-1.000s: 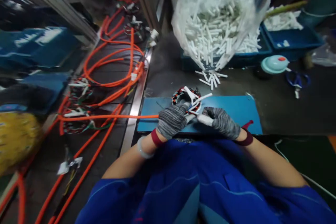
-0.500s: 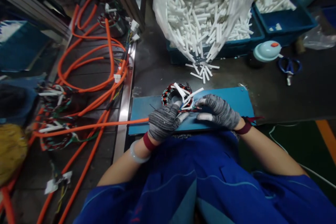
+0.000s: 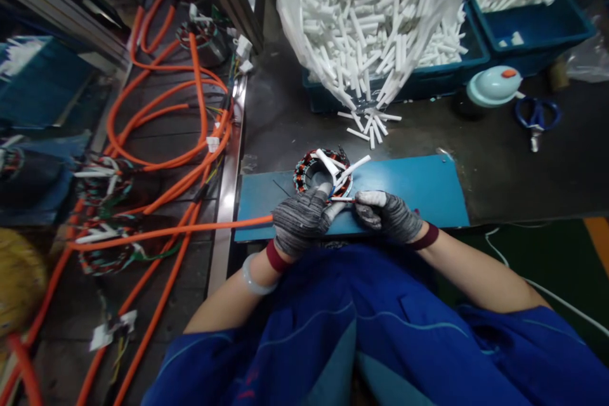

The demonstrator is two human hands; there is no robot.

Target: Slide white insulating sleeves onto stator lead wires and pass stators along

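Observation:
A ring-shaped motor stator (image 3: 301,172) with dark, orange and teal windings sits on a blue board (image 3: 419,187). White sleeves (image 3: 354,167) stick out from its top. My left hand (image 3: 301,219), in a grey glove, is closed on the stator's near edge, thumb over the rim. An orange cable (image 3: 238,223) runs in from the left and disappears under this hand. My right hand (image 3: 390,216), gloved alike, pinches the end of a thin lead wire with a white sleeve (image 3: 341,199) on it, just right of the stator. The fingertips partly hide the wire's end.
Beyond the board, a clear plastic bag (image 3: 366,25) of white sleeves rests on a blue bin (image 3: 323,96), with loose sleeves (image 3: 372,127) spilled before it. A light-blue-lidded container (image 3: 495,85) and blue scissors (image 3: 537,117) lie right. More stators (image 3: 107,254) and orange cables fill the left.
My right hand has moved slightly left and its fingers have closed from a spread pose into a pinch on the sleeved wire. My left hand stays at the stator.

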